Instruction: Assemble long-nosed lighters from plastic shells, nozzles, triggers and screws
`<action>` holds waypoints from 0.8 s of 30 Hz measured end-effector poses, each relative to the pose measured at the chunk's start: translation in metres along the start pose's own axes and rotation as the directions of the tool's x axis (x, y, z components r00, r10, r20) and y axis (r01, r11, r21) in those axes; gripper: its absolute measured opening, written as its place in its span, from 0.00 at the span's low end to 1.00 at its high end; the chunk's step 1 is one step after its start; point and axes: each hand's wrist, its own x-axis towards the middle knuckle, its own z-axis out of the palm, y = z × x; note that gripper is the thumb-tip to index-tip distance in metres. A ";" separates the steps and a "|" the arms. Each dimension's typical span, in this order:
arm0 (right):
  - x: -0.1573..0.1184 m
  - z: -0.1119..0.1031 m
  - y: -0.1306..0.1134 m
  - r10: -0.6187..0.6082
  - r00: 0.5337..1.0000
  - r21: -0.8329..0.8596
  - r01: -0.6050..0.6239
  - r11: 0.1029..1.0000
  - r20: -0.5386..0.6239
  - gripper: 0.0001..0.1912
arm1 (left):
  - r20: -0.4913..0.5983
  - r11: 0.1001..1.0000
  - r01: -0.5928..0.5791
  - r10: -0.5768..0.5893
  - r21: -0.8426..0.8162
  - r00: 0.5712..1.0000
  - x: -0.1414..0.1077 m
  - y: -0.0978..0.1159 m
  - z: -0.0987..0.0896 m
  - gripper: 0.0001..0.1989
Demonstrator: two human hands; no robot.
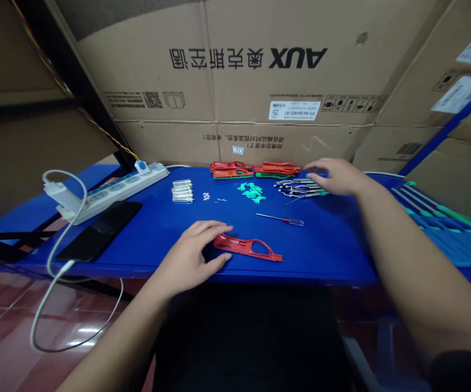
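Observation:
A red plastic shell (241, 246) with an oval opening lies near the table's front edge. The thumb and fingers of my left hand (197, 253) close around its left end. At the back right, my right hand (335, 175) is open with thumb and fingers apart, and I see nothing in it. Its fingertips are beside a stack of red and green plastic shells (276, 167). Just under and left of that hand lies a bundle of slim metal parts with wires (298, 188). A screwdriver (293, 221) with a clear handle lies between the hands.
Small turquoise plastic pieces (252, 191), silvery cylindrical parts (182, 191) and tiny pink bits (206, 196) lie along the back. At left are a power strip (117, 188) and a black phone (100, 231) with a white cable. A cardboard box (235, 76) stands behind; more rods (423, 201) are right.

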 end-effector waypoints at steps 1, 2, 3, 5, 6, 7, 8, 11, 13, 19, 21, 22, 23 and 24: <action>-0.007 -0.002 0.010 0.040 0.999 -0.011 -0.039 0.999 0.019 0.20 | 0.024 1.000 0.000 0.000 0.003 1.000 0.001 0.000 0.000 0.24; -0.013 -0.003 0.020 0.078 0.996 -0.022 -0.077 0.997 0.042 0.18 | 0.048 1.000 -0.005 0.005 0.004 0.999 0.001 0.000 -0.001 0.25; -0.018 -0.003 0.028 0.110 0.992 -0.030 -0.109 0.994 0.064 0.16 | 0.066 1.000 -0.009 0.008 0.005 0.998 0.001 0.000 -0.001 0.25; -0.022 0.001 0.040 0.151 0.983 -0.035 -0.148 0.988 0.105 0.15 | 0.080 1.000 -0.010 0.010 0.005 0.997 0.002 0.000 -0.001 0.22; -0.023 0.003 0.043 0.153 0.980 -0.029 -0.150 0.988 0.130 0.14 | 0.079 1.000 -0.012 0.011 0.004 0.997 0.001 0.001 0.000 0.21; -0.023 0.005 0.044 0.142 0.977 -0.019 -0.140 0.990 0.157 0.13 | 0.073 1.000 -0.014 0.014 0.004 0.997 0.001 0.001 0.000 0.20; -0.022 0.006 0.043 0.122 0.975 -0.006 -0.122 0.992 0.186 0.13 | 0.068 1.000 -0.017 0.017 0.004 0.998 0.001 0.001 0.000 0.20; -0.018 0.010 0.037 0.058 0.968 0.019 -0.065 0.998 0.243 0.13 | 0.050 0.999 -0.034 0.034 -0.001 0.998 0.001 0.002 0.000 0.19; -0.015 0.013 0.033 0.045 0.969 0.012 -0.049 0.999 0.243 0.13 | 0.045 0.999 -0.042 0.042 -0.001 0.998 0.001 0.002 0.000 0.18; -0.012 0.016 0.028 0.021 0.972 0.013 -0.024 1.000 0.233 0.10 | 0.059 0.999 -0.049 0.049 0.002 0.997 0.002 0.001 0.000 0.18; -0.014 0.013 0.026 0.017 0.971 0.028 -0.025 0.999 0.239 0.09 | 0.058 0.999 -0.051 0.051 0.000 0.997 0.002 0.001 0.000 0.18; -0.016 0.010 0.025 0.021 0.971 0.037 -0.030 0.999 0.239 0.08 | 0.058 0.999 -0.050 0.050 -0.001 0.997 0.002 0.001 0.000 0.18; -0.018 0.008 0.024 0.024 0.972 0.048 -0.037 0.998 0.235 0.08 | 0.058 0.999 -0.049 0.049 0.000 0.997 0.002 0.001 0.000 0.18; -0.020 0.005 0.022 0.025 0.974 0.062 -0.040 0.997 0.225 0.08 | 0.058 0.999 -0.046 0.046 0.001 0.997 0.002 0.001 0.000 0.18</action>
